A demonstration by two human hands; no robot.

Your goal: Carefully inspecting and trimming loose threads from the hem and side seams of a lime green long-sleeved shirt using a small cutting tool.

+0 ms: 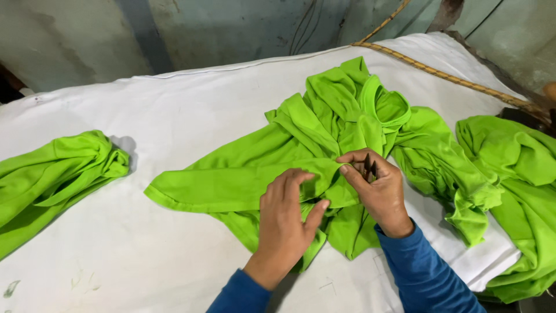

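Near the table's front edge, left hand [286,217] and right hand [373,185] pinch the lime-green shirt [249,174], the right also holding small snips [368,167]; soft, light knit, best gripped at the hem.

wall [231,29]: stained, grey-green (dark cables hanging down)
table cover [145,249]: white cloth, slightly marked
rope [440,72]: yellow, braided, along far edge

I see a lime-green garment [301,150] of soft, matt knit cloth, creased, lying on a white table cover [174,116] of smooth matt fabric with faint scuffs near me. The far wall [202,29] looks like rough, stained plaster, and a braided yellow rope [446,75] looks coarse.
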